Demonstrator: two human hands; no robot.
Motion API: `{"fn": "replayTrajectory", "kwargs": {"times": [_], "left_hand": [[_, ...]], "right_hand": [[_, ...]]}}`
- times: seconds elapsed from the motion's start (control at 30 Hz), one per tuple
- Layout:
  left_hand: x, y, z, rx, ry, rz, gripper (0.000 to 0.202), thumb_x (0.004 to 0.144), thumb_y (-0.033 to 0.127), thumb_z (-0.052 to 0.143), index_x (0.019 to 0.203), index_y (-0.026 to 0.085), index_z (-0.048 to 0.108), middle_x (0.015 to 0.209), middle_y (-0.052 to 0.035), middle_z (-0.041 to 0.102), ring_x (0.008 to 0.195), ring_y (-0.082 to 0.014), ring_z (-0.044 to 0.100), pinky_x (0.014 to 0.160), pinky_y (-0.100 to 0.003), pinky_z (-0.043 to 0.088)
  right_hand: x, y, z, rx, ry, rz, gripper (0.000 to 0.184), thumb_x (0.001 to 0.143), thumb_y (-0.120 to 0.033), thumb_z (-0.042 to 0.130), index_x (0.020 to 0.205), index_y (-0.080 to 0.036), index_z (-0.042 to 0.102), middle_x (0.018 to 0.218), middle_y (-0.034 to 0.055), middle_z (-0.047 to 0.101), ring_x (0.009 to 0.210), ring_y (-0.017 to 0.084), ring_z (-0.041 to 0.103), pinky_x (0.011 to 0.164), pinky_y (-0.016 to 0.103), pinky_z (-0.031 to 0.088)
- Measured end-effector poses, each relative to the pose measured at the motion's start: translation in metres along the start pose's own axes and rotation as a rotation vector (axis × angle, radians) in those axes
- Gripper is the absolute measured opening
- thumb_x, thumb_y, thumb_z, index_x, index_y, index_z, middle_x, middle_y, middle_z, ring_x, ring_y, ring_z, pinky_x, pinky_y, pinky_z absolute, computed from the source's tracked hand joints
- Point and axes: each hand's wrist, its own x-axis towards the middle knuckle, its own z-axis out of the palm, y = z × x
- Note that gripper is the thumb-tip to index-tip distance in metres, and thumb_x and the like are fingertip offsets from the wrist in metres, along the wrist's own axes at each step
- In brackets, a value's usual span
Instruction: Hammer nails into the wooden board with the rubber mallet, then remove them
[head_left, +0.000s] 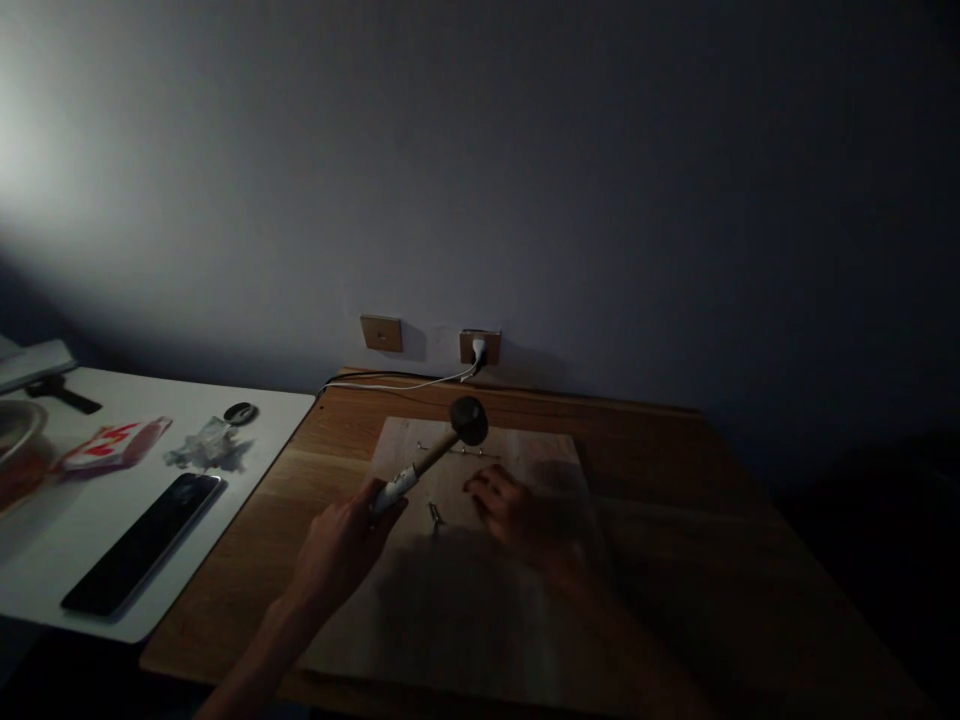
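My left hand is wrapped around the pale grip of a mallet. The mallet's dark round head points up and away, above a light wooden board. To the right, my right hand is over the board with its fingers bent and drawn together. Whatever those fingers hold, if anything, is too dark to make out. Between the hands are a few metal screws or nails. Farther back, several small fasteners stand up from the board in a rough row.
The board rests on a brown wooden table against a wall. On a white table to the left are a phone, a red-and-white packet, a crumpled clear bag and a bowl. Cables run to a wall socket.
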Motion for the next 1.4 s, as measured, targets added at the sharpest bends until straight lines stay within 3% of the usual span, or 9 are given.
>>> {"fn": "replayTrajectory", "kwargs": {"times": [0.07,0.13,0.33,0.57,0.67,0.8,0.87,1.1,1.4], "left_hand": [[-0.001,-0.004,0.0,-0.043,0.025,-0.026,0.021,0.1,0.04,0.047,0.105,0.025,0.06,0.084,-0.0031,0.073,0.08,-0.0226,0.071,0.06,-0.026,0.031],[-0.002,-0.009,0.001,-0.076,0.047,-0.033,0.023,0.1,0.041,0.046,0.102,0.024,0.061,0.08,-0.0027,0.071,0.076,-0.0213,0.07,0.06,-0.025,0.031],[-0.007,-0.025,0.008,-0.141,0.058,-0.052,0.024,0.098,0.044,0.048,0.095,0.023,0.059,0.073,-0.0009,0.066,0.069,-0.0188,0.067,0.058,-0.024,0.029],[-0.006,-0.027,0.012,-0.17,0.053,-0.015,0.026,0.098,0.046,0.045,0.096,0.024,0.059,0.075,-0.0013,0.067,0.072,-0.0192,0.067,0.059,-0.024,0.03],[-0.006,-0.021,0.01,-0.175,0.036,-0.013,0.026,0.099,0.045,0.045,0.095,0.024,0.059,0.073,-0.0008,0.066,0.07,-0.0188,0.067,0.057,-0.024,0.029],[-0.004,-0.011,0.008,-0.174,0.002,-0.009,0.023,0.098,0.043,0.047,0.096,0.024,0.06,0.074,-0.0009,0.067,0.07,-0.0185,0.067,0.057,-0.024,0.029],[-0.003,-0.008,0.01,-0.178,-0.002,0.0,0.023,0.099,0.043,0.047,0.097,0.024,0.06,0.074,-0.001,0.067,0.071,-0.0186,0.067,0.058,-0.023,0.029],[-0.004,-0.009,0.016,-0.168,-0.006,0.032,0.024,0.099,0.045,0.046,0.093,0.024,0.058,0.072,-0.0003,0.065,0.068,-0.018,0.065,0.057,-0.024,0.028],[-0.003,-0.014,0.015,-0.246,0.027,0.026,0.029,0.097,0.048,0.045,0.091,0.023,0.059,0.064,0.002,0.058,0.058,-0.0156,0.06,0.055,-0.024,0.027]], "right_hand": [[0.009,-0.02,0.005,-0.088,-0.17,-0.259,0.031,0.094,-0.005,0.054,0.12,-0.021,0.063,0.117,0.0094,0.069,0.108,0.021,0.062,0.088,0.033,0.052],[0.019,-0.032,0.01,-0.173,-0.261,-0.403,0.024,0.097,-0.009,0.054,0.118,-0.017,0.064,0.115,0.0108,0.07,0.107,0.021,0.061,0.085,0.034,0.052],[0.03,-0.028,0.01,-0.291,-0.325,-0.505,0.015,0.099,-0.012,0.053,0.096,-0.014,0.067,0.087,0.0074,0.069,0.085,0.02,0.062,0.072,0.031,0.049],[0.026,-0.016,-0.001,-0.301,-0.261,-0.327,0.014,0.096,-0.009,0.056,0.102,-0.018,0.065,0.09,0.0061,0.068,0.086,0.019,0.063,0.076,0.03,0.049],[0.015,0.007,-0.006,-0.134,-0.16,-0.113,0.021,0.09,-0.003,0.058,0.099,-0.019,0.066,0.094,0.0048,0.069,0.087,0.018,0.065,0.076,0.027,0.052],[0.0,0.046,-0.013,0.107,0.101,0.275,0.023,0.082,-0.002,0.059,0.094,-0.019,0.068,0.095,0.0047,0.071,0.087,0.018,0.068,0.079,0.03,0.055],[-0.003,0.06,-0.016,0.182,0.15,0.369,0.025,0.079,-0.003,0.059,0.094,-0.019,0.07,0.092,0.0043,0.072,0.085,0.019,0.069,0.079,0.031,0.055],[0.01,0.07,-0.02,0.231,0.111,0.394,0.029,0.077,-0.006,0.058,0.098,-0.02,0.072,0.092,0.0044,0.071,0.078,0.016,0.068,0.074,0.028,0.053],[0.021,0.074,-0.025,0.183,-0.058,0.327,0.03,0.078,-0.002,0.057,0.092,-0.019,0.076,0.091,0.0057,0.075,0.085,0.019,0.07,0.082,0.031,0.053]]}}
